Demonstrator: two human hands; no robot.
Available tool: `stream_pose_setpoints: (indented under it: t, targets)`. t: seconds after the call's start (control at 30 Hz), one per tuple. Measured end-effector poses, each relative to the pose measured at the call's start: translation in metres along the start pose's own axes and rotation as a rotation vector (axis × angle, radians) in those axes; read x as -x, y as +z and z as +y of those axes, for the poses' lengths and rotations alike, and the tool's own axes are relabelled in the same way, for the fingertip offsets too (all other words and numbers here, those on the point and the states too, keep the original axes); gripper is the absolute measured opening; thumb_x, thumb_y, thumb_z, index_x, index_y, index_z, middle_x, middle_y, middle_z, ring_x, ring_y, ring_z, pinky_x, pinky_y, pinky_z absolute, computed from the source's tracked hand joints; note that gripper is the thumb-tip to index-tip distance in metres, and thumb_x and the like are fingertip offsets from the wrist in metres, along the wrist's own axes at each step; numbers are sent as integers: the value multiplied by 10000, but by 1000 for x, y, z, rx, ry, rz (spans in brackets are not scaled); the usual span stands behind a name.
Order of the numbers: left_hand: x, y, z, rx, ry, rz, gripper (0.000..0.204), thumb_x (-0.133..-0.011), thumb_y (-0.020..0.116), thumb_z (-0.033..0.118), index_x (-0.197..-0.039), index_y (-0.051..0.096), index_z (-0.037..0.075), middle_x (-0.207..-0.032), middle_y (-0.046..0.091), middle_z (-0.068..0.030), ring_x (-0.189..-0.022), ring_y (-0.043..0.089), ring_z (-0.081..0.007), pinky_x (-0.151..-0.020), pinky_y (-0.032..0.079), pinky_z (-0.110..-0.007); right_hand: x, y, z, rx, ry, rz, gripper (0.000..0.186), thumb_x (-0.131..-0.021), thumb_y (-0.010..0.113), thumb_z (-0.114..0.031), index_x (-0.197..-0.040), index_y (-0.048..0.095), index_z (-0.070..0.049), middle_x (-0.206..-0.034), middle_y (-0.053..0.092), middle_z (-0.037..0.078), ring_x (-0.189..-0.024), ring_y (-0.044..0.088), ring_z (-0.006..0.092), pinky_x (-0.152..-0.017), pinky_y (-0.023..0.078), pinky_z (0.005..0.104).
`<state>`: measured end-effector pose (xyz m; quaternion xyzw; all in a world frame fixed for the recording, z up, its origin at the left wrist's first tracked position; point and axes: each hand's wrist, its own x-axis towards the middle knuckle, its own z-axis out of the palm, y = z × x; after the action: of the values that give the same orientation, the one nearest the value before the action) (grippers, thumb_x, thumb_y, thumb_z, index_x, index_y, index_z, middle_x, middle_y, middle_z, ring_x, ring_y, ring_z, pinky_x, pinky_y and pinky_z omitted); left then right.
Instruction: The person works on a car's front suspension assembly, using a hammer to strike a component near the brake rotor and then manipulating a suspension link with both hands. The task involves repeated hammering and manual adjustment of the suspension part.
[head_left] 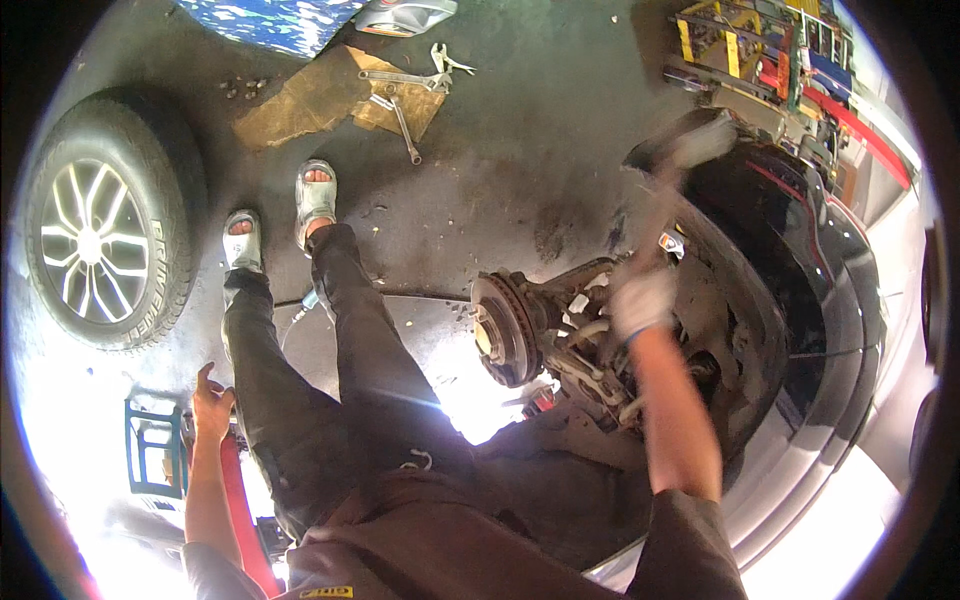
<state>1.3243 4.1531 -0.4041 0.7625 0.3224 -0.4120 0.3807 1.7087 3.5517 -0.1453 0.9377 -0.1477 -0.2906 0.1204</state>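
Observation:
My right hand [643,301], in a pale glove, is wrapped round the handle of a hammer [660,215]. Motion blurs both, and the hammer's head points away from me over the dark fender [780,230]. Below and left of that hand, a rusty brake disc [511,330] sits on its hub in the uncovered wheel well. Suspension arms [590,370] run behind the disc, close to my forearm. My left hand [212,403] is bare and hangs away at the left, holding nothing, with its fingers apart.
A wheel with its tyre [175,190] stands at the left. Several wrenches [402,125] and locking pliers [441,64] lie on flattened cardboard [300,105]. A green metal frame [155,450] is beside my left arm. A loaded tool rack [750,45] stands at the far right.

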Motion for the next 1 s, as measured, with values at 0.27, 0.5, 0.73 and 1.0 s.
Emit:
stream_pose_setpoints:
  t: [0.27, 0.5, 0.73, 1.0]
  targets:
    - [29, -13, -18, 26, -39, 25, 700, -737, 698, 176, -1405, 537, 42, -773, 612, -121, -662, 613, -263, -679, 521, -390, -21, 44, 124, -421, 207, -563, 102, -890, 655, -127, -872, 689, -33, -807, 670, 118, -812, 664, 254, -721, 524, 402]
    - [0, 1, 2, 24, 71, -1, 704, -750, 716, 131, -1428, 535, 80, -846, 660, -136, -706, 616, -248, -697, 512, -385, -4, -2, 20, 538, -543, -422, 209, -876, 705, -62, -1064, 710, -153, -941, 683, 135, -917, 693, 283, -861, 566, 410]
    - [-18, -11, 0, 13, 74, 41, 706, -767, 733, 163, -1438, 529, 83, -822, 649, -113, -690, 601, -224, -681, 507, -382, -53, -127, -30, 105, -604, 325, 176, -988, 582, -114, -1091, 697, -29, -852, 678, 147, -788, 663, 260, -744, 542, 366]
    - [-10, 12, -24, 3, 2, -38, 701, -777, 718, 153, -1442, 511, 77, -814, 650, -125, -686, 635, -248, -684, 520, -391, -36, -69, -20, -241, -262, 403, 305, -912, 659, -207, -1033, 642, 72, -880, 714, 191, -821, 699, 335, -756, 561, 447]
